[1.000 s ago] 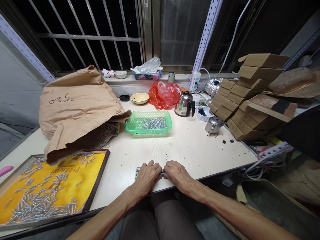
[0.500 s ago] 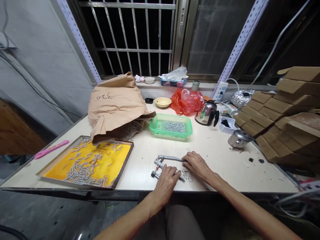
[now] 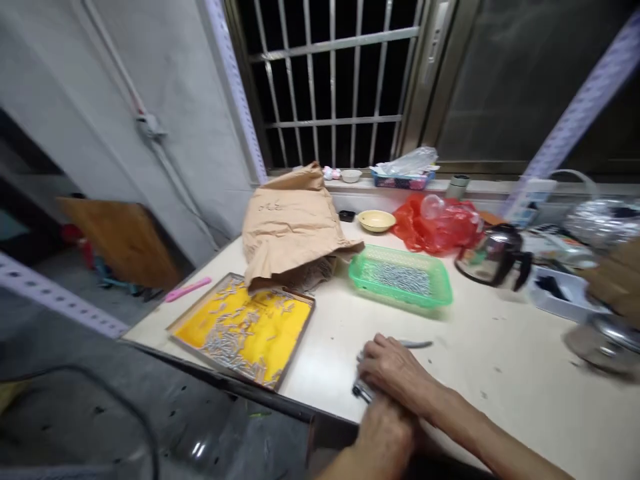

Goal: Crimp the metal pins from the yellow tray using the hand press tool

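Observation:
A grey metal plier-like hand tool (image 3: 417,345) lies at the table's front edge, mostly covered by my hands. One handle sticks out to the right beyond my fingers, and a dark knob shows at its lower left. My right hand (image 3: 393,368) is closed over the tool's body, knuckles up. Just below it, at the edge, is my left hand (image 3: 384,433), smeared by motion with its fingers hidden. A shallow tray (image 3: 300,333) with a yellow bottom, left of my hands, holds many small metal pins. More pins fill a green plastic basket (image 3: 360,283) behind them.
A brown paper sack (image 3: 295,220) leans open behind the tray. A pink strip (image 3: 189,289) lies at the left edge. Farther back are a yellow bowl (image 3: 377,221), a red plastic bag (image 3: 433,230), a kettle (image 3: 493,253), a white box (image 3: 565,300) and a metal pot (image 3: 603,347).
The view has swung left. My right hand has moved from the handle's end onto the tool's body. My left hand has drawn back towards the table edge, below the right.

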The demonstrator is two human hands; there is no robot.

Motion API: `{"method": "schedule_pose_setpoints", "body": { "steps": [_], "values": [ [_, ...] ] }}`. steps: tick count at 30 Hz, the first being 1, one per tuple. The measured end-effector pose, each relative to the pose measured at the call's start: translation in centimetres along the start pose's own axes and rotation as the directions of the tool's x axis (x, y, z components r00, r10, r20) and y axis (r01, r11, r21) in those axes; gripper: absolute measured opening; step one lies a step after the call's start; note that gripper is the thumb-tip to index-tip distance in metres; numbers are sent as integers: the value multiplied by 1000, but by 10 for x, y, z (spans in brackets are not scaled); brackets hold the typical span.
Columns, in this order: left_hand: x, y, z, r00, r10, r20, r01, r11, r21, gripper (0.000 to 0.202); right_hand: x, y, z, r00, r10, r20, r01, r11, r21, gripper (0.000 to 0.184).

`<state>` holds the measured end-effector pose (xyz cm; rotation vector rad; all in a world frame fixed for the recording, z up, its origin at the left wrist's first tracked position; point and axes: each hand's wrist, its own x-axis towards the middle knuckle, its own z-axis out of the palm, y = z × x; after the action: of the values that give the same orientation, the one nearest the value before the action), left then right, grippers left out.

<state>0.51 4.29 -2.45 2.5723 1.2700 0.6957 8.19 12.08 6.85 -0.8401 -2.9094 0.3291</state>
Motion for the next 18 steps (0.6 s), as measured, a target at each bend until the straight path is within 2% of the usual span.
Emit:
{"method": "schedule_pose_setpoints", "body": {
  "steps": [2,5,8,10,12,13,14,15,17,18],
  "values": [
    [-3,-4,11,1000,-6,21,6,1000,4,29,6,-8,12,998,-67,20,67,998,-20,16],
    [-4,-9,24,998,-23,66,23,1000,6,26,14,-4,33,991,-133,3,133,989,-70,19],
    [-7,-7,33,990,-117,82,115,993,20,21,19,0,47,989,-144,-31,144,990,-14,21],
    [-8,-3,32,986,-158,60,155,987,45,19,22,-5,44,992,-110,-68,120,980,161,21],
    [-8,2,21,996,-85,11,84,995,60,19,23,-12,28,984,-58,-167,116,925,361,21],
    [-8,3,9,999,-28,-38,31,997,68,20,23,-14,15,967,-12,-255,124,896,426,20],
    [-8,3,-8,995,13,-101,-5,997,79,21,22,-14,0,931,50,-360,129,880,457,19],
    [-10,0,-28,982,19,-186,0,995,103,22,21,-11,-17,870,124,-477,124,881,456,17],
    [-17,-14,-78,929,-149,-339,205,969,135,21,20,8,-53,690,282,-666,34,907,420,19],
    [-23,-25,-104,883,-265,-388,349,922,165,24,19,23,-68,583,335,-741,-26,918,395,23]
  ]
}}
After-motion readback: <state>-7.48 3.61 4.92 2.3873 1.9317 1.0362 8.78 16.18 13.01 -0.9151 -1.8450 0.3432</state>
